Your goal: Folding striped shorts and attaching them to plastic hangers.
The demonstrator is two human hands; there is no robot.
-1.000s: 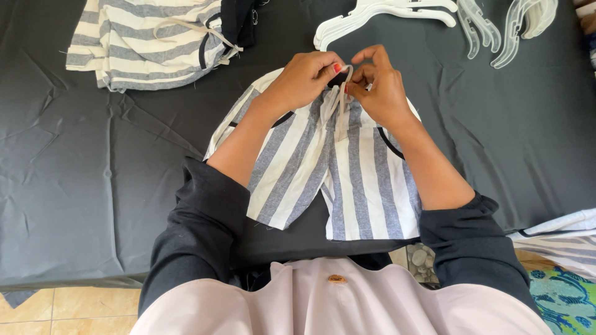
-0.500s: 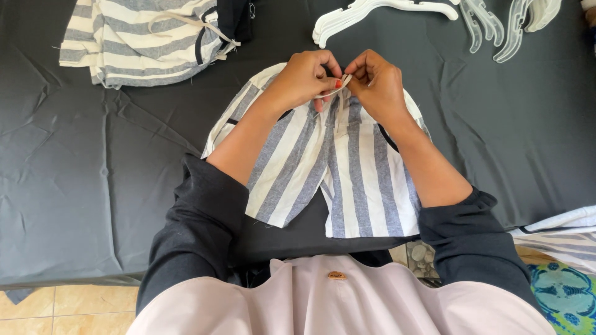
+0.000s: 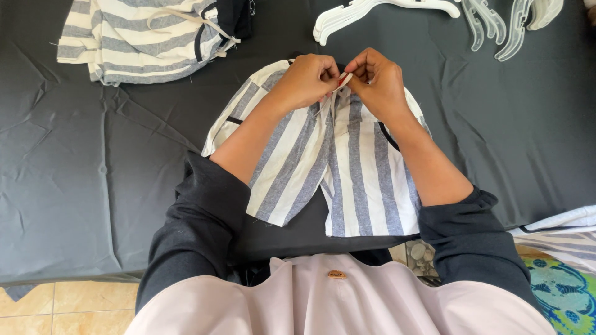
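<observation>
Nearest, at 6 o'clock: pale smooth garment front w/ a small brown button [image 3: 336, 273], dark sleeves either side. Centre: striped shorts [image 3: 347, 167], grey-white woven cloth, lie flat on the surface [image 3: 93, 186], which is draped in creased black fabric. Left hand [image 3: 307, 80] & right hand [image 3: 379, 84] meet at the waistband, fingers pressed together, pinching a thin cream drawstring [image 3: 343, 79]; knot looks unfinished. At 11 o'clock: folded striped pile [image 3: 136, 37]. At 1 o'clock: white plastic hangers [image 3: 385, 12], unused.
</observation>
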